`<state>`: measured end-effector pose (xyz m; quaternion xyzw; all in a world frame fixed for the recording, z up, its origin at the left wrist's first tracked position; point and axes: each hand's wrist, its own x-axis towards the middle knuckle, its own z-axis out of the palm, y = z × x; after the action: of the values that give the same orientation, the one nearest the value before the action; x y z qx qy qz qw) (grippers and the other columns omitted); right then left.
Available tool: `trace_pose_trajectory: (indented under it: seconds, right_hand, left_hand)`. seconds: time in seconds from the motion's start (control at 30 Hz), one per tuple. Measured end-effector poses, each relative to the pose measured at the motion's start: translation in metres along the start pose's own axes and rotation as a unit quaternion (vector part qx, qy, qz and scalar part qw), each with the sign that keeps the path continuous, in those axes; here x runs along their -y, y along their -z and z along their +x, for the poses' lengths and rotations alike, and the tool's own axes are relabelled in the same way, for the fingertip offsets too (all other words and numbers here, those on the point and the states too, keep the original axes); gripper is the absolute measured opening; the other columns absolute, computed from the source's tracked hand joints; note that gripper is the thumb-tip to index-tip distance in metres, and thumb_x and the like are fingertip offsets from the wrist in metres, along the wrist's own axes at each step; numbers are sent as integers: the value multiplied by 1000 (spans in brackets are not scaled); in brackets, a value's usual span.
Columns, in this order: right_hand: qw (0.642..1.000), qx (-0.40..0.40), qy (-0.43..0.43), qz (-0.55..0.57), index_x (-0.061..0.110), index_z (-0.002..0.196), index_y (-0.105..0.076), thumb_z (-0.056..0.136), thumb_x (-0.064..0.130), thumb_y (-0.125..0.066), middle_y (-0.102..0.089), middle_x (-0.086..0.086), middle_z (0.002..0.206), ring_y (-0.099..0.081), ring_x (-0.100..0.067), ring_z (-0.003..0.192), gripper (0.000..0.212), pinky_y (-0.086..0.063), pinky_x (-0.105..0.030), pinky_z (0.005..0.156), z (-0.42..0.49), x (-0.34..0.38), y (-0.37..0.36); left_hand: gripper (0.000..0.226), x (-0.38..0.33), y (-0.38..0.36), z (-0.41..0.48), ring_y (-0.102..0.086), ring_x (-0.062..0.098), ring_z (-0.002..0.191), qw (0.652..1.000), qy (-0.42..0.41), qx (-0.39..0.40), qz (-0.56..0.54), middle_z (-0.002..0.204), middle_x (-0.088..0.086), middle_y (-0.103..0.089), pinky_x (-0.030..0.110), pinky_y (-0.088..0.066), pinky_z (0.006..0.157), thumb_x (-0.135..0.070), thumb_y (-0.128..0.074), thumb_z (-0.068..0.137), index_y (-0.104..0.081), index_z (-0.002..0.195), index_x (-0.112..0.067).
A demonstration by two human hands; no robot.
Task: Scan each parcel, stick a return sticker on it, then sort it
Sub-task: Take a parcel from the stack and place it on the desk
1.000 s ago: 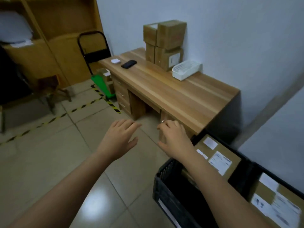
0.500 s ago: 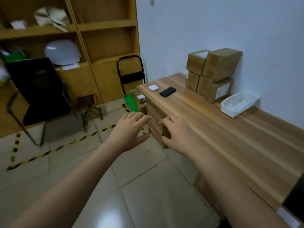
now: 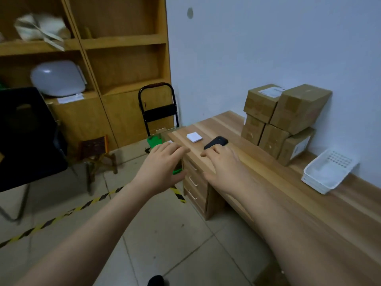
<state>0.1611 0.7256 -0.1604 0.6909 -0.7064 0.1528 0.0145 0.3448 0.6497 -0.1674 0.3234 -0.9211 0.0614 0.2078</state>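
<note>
Wooden shelving unit (image 3: 123, 41), upper left: one compartment holds a pale domed object (image 3: 57, 78), and the one above it holds crumpled papers (image 3: 39, 27). The wooden desk (image 3: 288, 193) runs from centre to lower right, with two drawer handles visible.

Five cardboard parcels (image 3: 299, 108) are stacked against the wall at upper right, two on top of three. One white perforated basket (image 3: 321, 182) stands on the desk just right of the stack.

Left hand (image 3: 162, 168) and right hand (image 3: 224, 170), centre frame, have fingers extended and loosely together, holding nothing.

One black scanner (image 3: 218, 141) lies on the desk, long axis lower left to upper right. Contact with the right fingertips cannot be told. One white sticker pad (image 3: 194, 137) lies just left of it.
</note>
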Motion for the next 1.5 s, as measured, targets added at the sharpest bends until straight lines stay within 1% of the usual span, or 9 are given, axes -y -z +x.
trace_pose_trajectory:
  seconds: [0.1,0.27,0.47,0.63,0.83,1.17,1.3,1.4,1.5]
  right_hand:
    - [999,-17,-30,-17,29,131,-49,86,34,-62,-47,4,127,-41,-19,116,46,-34,-33,99,50,-14,-10]
    - [994,-44,-100,-28,27,125,-52,85,33,-63,-50,5,118,-42,-19,114,41,-28,-27,89,126,-35,-16]
    - [982,-51,-179,-34,26,132,-49,87,33,-64,-46,6,130,-37,-16,123,48,-28,-32,105,185,-75,-15]
    - [969,-57,-234,-51,27,135,-47,89,37,-62,-46,6,132,-38,-16,123,50,-29,-33,107,218,-126,-11]
    - [955,-87,-277,-61,28,134,-47,88,36,-63,-46,7,130,-40,-15,119,49,-30,-31,102,246,-204,-6]
    - [928,-102,-356,-41,28,133,-48,89,33,-62,-46,8,128,-39,-12,116,46,-32,-29,104,282,-297,-9]
    - [903,-132,-408,-33,24,132,-49,86,29,-65,-48,7,125,-44,-11,113,49,-38,-29,101,297,-315,-25]
    - [866,-178,-466,-43,20,132,-49,84,27,-68,-49,4,125,-46,-11,112,52,-42,-27,99,309,-320,-36]
    - [822,-221,-523,-38,18,132,-47,85,26,-68,-46,1,130,-45,-13,116,52,-43,-28,101,321,-323,-44]
  left_hand:
    - [55,36,-21,49,-53,27,116,999,-30,-6,-11,123,3,-59,41,-41,99,-35,-74,78,-56,128,-19]
    - [51,93,-46,141,-52,21,114,995,-93,-10,-43,122,-4,-57,35,-39,96,-33,-72,80,-55,127,-23]
    - [50,127,-77,238,-54,23,110,981,-168,-31,-89,118,-1,-59,36,-40,92,-29,-72,79,-57,125,-18]
    - [50,118,-125,310,-52,21,109,969,-208,-26,-133,116,-3,-58,36,-39,93,-28,-73,78,-56,124,-20]
    - [50,82,-173,402,-53,19,109,954,-248,-30,-166,115,-4,-58,33,-39,94,-30,-73,78,-57,124,-21]
    - [50,55,-238,508,-53,18,111,939,-258,0,-228,117,-3,-58,29,-35,94,-33,-73,79,-57,125,-19]
    - [53,56,-259,543,-48,18,118,931,-267,35,-248,127,-3,-53,30,-35,98,-36,-70,82,-53,130,-21]
    - [64,59,-274,566,-38,14,130,925,-262,71,-266,143,-5,-42,28,-34,101,-41,-66,85,-40,141,-25]
    - [79,61,-295,586,-27,14,139,909,-240,125,-316,154,-6,-28,32,-31,110,-43,-68,85,-27,149,-25]
